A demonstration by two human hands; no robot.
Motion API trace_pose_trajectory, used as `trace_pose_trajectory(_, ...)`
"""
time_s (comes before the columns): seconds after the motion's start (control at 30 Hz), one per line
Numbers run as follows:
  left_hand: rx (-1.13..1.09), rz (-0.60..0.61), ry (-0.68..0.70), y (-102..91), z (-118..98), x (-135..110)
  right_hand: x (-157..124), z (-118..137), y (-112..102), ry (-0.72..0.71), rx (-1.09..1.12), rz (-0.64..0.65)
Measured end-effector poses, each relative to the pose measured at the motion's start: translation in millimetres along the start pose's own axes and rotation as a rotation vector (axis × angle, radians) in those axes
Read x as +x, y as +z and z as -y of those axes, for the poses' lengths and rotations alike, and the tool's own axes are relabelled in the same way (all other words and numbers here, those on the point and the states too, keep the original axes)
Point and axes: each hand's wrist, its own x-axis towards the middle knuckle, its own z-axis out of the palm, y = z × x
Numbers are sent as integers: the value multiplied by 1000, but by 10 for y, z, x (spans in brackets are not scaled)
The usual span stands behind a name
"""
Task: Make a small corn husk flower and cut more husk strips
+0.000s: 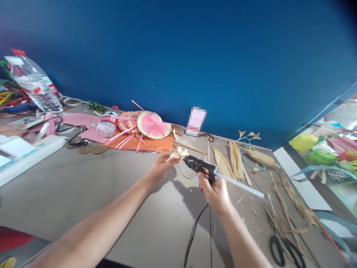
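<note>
My left hand [161, 165] pinches a small pale-yellow flower [180, 153], which looks made of dried husk. My right hand [213, 190] is wrapped round a black hot glue gun [201, 166]. A long translucent glue stick [241, 184] sticks out of its back end toward the right. The gun's nozzle points left and meets the flower's base or is very close to it; I cannot tell if they touch. From below my right hand a black cable [193, 232] runs down across the table.
Dried corn husks [237, 160] and scissors [283, 245] lie at the right. Pink paper fans [154, 125] rest on orange paper [164, 144] at the back, beside a plastic bottle [107, 124]. Two taller bottles [36, 83] stand at left. A blue wall [178, 56] closes the back.
</note>
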Motion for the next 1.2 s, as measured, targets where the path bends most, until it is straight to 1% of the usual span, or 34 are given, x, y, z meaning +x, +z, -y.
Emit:
trace_pose_trajectory(0.23,5,13,-3,-20,25,-7,-32,-42,17,-20,-2,-4)
trace_pose_trajectory(0.43,-25,32,3,-44,68,3,-31,-30,2,-21,-24,-7)
trace_pose_trajectory(0.77,14,29,0,-3,-5,-5,-33,-8,0,-29,-90,-4)
trace_pose_trajectory(0.9,38,9,5,3,-14,-9,-24,5,-10,-30,-104,-13)
trace_pose_trajectory(1.2,11,15,-12,9,-24,-11,-29,18,-11,-32,-90,-8)
